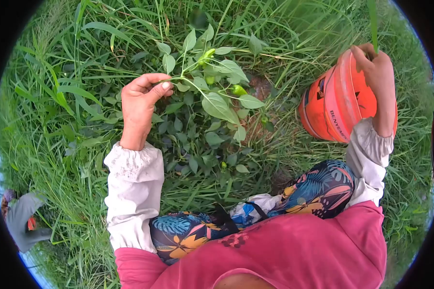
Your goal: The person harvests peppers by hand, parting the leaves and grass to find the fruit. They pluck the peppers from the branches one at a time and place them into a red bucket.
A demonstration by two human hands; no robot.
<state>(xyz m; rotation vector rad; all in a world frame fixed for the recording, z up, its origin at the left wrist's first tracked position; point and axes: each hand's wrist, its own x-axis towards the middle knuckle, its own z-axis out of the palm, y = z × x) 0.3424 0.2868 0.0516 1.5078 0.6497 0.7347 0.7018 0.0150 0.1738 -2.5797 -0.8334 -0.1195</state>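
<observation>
The left hand (140, 102) is closed in a pinch, thumb and forefinger nipping a thin green stem (178, 78) of a pepper plant (217, 103), and the branch is drawn sideways from that grip. Along the branch hang broad leaves and small green peppers (238, 90), one just past the middle of the branch and another nearer its upper tip. The rest of the plant is a low, dark-leaved clump directly below the held branch. A patch of bare brown soil (261, 86) shows just right of the plant. Further right of the plant, well apart from it, the right hand (378, 72) is curled over the rim of an orange bucket (333, 103), gripping it; the bucket is tilted and bears dark lettering on its side. Both arms wear pale sleeves (132, 192) gathered at the wrist. Below the plant are floral-print trousers (183, 233) and a pink top (299, 250). Tall grass (58, 96) surrounds the plant on every side, and far to the lower left of it another person (21, 219) in grey bends in the grass.
</observation>
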